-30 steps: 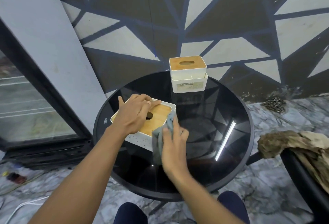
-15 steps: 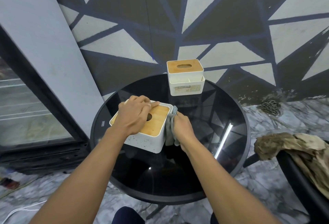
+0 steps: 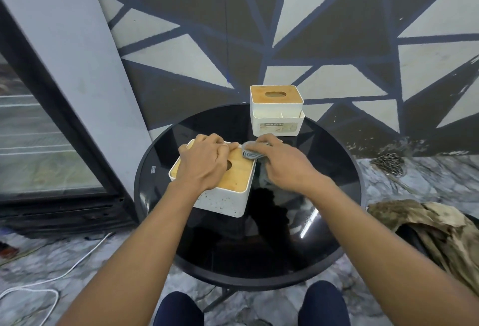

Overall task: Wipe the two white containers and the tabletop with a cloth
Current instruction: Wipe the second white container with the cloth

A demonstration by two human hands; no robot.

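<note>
My left grip [image 3: 204, 165] still clamps the near container [image 3: 223, 204] on the table [image 3: 160, 170], fingers curled over its far edge. The cloth [image 3: 250, 155], bunched in my right grip [image 3: 285, 167], has climbed from its right wall to the far corner; container 2 [image 3: 277, 129] waits behind.
</note>
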